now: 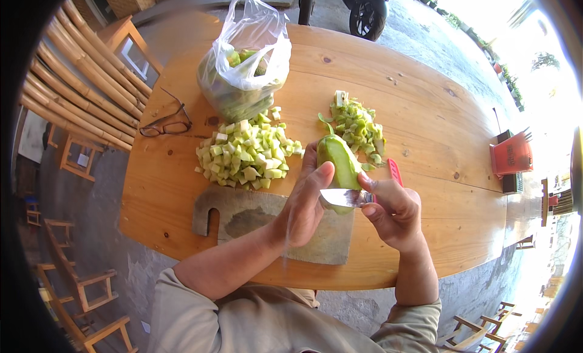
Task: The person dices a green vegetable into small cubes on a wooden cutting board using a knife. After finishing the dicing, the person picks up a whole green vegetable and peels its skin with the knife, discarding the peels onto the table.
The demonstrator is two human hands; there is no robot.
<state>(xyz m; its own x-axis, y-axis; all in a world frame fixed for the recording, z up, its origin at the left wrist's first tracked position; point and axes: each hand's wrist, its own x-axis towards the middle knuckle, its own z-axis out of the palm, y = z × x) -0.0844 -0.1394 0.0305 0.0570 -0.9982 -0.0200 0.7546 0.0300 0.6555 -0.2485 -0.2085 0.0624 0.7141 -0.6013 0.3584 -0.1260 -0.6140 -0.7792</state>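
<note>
My left hand (306, 202) holds a green, partly peeled chayote-like vegetable (339, 164) above a worn wooden cutting board (282, 225). In my right hand (394, 207) is a knife (344, 197) with a pinkish-red handle, its broad blade against the lower part of the vegetable. A strip of peel hangs at the vegetable's upper end. Left of my hands lies a heap of pale green diced pieces (246, 155). Green peelings (357, 125) are piled beyond the vegetable. A clear plastic bag (248, 75) holding more green vegetables stands behind the diced heap.
Eyeglasses (166, 128) lie near the left edge of the wooden table (432, 139). A red container (512, 153) stands at the right, beside a dark box. Bamboo furniture (86, 75) adjoins the table's left side. Wooden chairs and a parked motorcycle (368, 18) are farther off.
</note>
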